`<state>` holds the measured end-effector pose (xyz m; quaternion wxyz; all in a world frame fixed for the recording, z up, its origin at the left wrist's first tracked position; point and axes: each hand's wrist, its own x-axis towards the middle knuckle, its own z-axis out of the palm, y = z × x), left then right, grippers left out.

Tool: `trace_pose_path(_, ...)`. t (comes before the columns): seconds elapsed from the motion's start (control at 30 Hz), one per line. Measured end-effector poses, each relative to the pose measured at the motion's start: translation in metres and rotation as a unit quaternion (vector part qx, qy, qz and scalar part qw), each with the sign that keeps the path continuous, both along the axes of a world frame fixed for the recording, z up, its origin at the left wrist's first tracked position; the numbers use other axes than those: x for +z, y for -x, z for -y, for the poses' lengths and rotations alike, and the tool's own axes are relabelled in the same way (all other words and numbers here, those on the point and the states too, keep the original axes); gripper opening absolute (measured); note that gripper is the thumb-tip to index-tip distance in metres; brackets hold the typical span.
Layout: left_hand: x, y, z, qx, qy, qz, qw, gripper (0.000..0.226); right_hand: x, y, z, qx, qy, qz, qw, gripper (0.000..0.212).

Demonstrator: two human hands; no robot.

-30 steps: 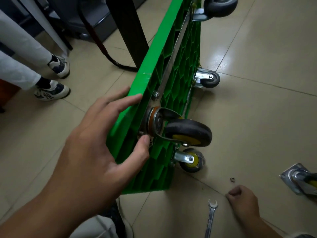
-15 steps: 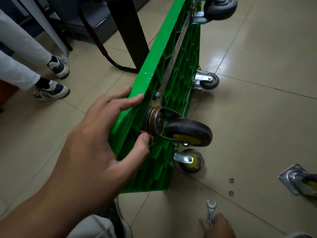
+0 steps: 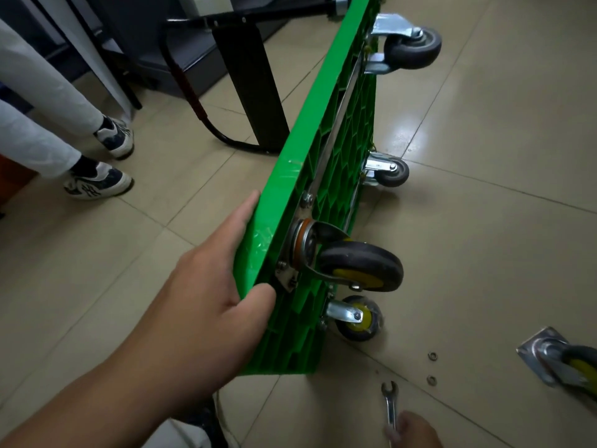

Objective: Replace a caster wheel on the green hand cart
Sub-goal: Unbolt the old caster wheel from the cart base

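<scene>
Green hand cart (image 3: 345, 163) tipped on its side, left hand (image 3: 206, 299) clamped on its top edge.
Caster wheel (image 3: 360, 266) mounted just beyond the left thumb. Right hand (image 3: 415, 431) closed round open-end wrench (image 3: 389, 402); loose caster (image 3: 559, 360) on the floor, right of it.

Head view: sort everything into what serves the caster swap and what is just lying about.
For the job: green hand cart, gripped by the left hand; nearest mounted caster; loose caster on the floor; wrench in the right hand; two small metal rings.
Just about: bystander's shoes; black post; black hose.
</scene>
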<state>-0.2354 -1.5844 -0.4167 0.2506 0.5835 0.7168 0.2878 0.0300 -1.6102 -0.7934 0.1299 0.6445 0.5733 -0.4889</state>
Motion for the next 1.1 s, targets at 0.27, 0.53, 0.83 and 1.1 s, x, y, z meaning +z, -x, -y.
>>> trace_pose_path(0.27, -0.005, 0.015, 0.017, 0.002, 0.023, 0.014, 1.0, 0.091, 0.14, -0.035, -0.119, 0.078, -0.208, -0.007, 0.975, 0.015)
trace_pose_path(0.53, 0.004, 0.048, 0.047, -0.038, 0.038, 0.02, 0.998, 0.091, 0.354, -0.042, -0.167, 0.246, -0.418, -0.048, 0.873, 0.011)
trace_pose_path(0.83, 0.017, 0.086, 0.076, -0.073, 0.09, 0.041, 0.992, 0.091, 0.368, 0.026, -0.157, 0.323, -0.579, -0.11, 0.741, 0.025)
trace_pose_path(1.1, 0.013, 0.12, 0.08, -0.054, 0.035, -0.091, 0.994, 0.09, 0.348, 0.095, -0.159, 0.37, -0.607, -0.086, 0.698, 0.019)
